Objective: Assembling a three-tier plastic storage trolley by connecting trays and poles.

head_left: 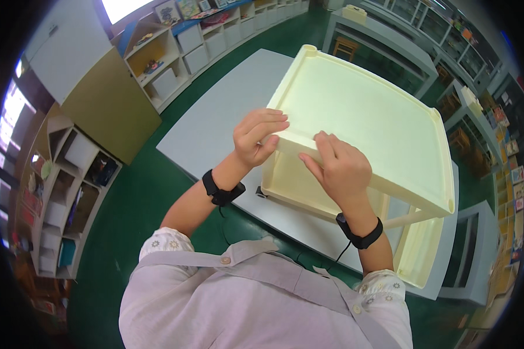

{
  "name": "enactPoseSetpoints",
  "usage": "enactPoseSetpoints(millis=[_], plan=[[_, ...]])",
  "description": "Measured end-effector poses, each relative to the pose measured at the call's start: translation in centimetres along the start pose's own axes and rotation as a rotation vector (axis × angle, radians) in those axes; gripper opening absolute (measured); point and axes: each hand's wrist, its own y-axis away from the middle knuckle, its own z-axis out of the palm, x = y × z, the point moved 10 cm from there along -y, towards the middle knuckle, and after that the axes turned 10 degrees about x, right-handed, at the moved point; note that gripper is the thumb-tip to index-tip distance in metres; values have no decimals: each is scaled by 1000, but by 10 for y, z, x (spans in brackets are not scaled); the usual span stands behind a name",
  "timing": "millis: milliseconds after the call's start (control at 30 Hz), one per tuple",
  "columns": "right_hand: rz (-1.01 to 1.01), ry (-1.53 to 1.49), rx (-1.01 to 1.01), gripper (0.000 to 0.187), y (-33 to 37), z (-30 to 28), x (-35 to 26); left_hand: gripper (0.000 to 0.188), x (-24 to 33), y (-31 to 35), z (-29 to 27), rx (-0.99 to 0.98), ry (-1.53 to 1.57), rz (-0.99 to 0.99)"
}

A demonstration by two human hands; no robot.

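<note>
Rack: cream, tiered, probably plastic; it sits on the grey table, right in front of the person.
Top tray rim: a thick near wall with a raised lip, the part both hands are on.
Left hand: bent over the near left corner, fingers on top and thumb against the outer face, pinching the rim.
Right hand: a little further along the same wall, fingertips over the lip and thumb below on the outside, also pinching the rim; how hard either presses, I cannot tell.
Weight: likely light for its bulk, but awkward to steer.
Stiffness: walls look rigid; the broad tray floor may flex a little.
Surface: smooth, so perhaps slippery for dry fingers; the lip should help.
Weak points: probably the joints where the post meets the trays.
Best hold: opposite corners of the top tray for balance; the lower tray would suit a lift from beneath.
</note>
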Motion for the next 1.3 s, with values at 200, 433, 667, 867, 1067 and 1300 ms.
enactPoseSetpoints(millis=[200, 433, 667, 867, 1067, 1300], plan=[[21, -4, 46, 38, -1, 5, 6, 15, -16, -1, 11, 28, 34, -29], [191, -368, 325, 46, 31, -58, 29, 33, -50, 18, 0, 24, 4, -95], [962, 213, 525, 16, 287, -179, 142, 35, -50, 29, -5, 174, 3, -165], [1447, 369, 392, 20, 454, -243, 159, 35, -42, 28, -16, 211, -45, -96], [1450, 377, 128, 42, 477, -222, 302, 36, -42, 28, -26, 252, -167, -84], [1841, 325, -549, 71, 566, -84, 389, 38, -34, 25, -26, 234, -450, -60]])
